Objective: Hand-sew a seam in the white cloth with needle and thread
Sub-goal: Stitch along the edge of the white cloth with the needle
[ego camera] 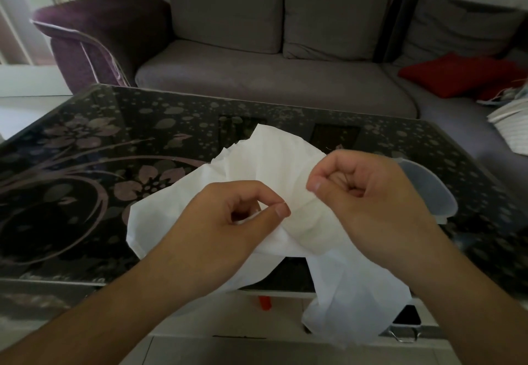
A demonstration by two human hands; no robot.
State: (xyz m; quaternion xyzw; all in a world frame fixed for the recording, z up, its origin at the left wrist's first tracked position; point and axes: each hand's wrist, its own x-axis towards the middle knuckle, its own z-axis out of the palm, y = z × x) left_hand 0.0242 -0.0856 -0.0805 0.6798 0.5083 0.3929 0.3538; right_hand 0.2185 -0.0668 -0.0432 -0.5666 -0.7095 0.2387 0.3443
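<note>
Where the room opens beyond the worktop, a grey sofa (271,79) with big back cushions fills the far side, a purple armchair (97,36) at its left end and a red cushion (457,77) lying on its right stretch. Nearer, the dark glass worktop (85,164) with a pale flower pattern carries the white cloth (274,161) — crumpled, spread across the middle, with one end hanging over the near edge toward the floor. A clear plastic lid or dish (428,193) sits on the worktop just beside the cloth, partly behind the right hand. The left hand (228,221) has its fingers curled, thumb and forefinger pinched together on a fold of the cloth. The right hand (363,190) is also curled, thumb tip pressed to the forefinger at the cloth's edge — whether it pinches a needle or the cloth alone cannot be told. Needle and thread are too fine to make out.
</note>
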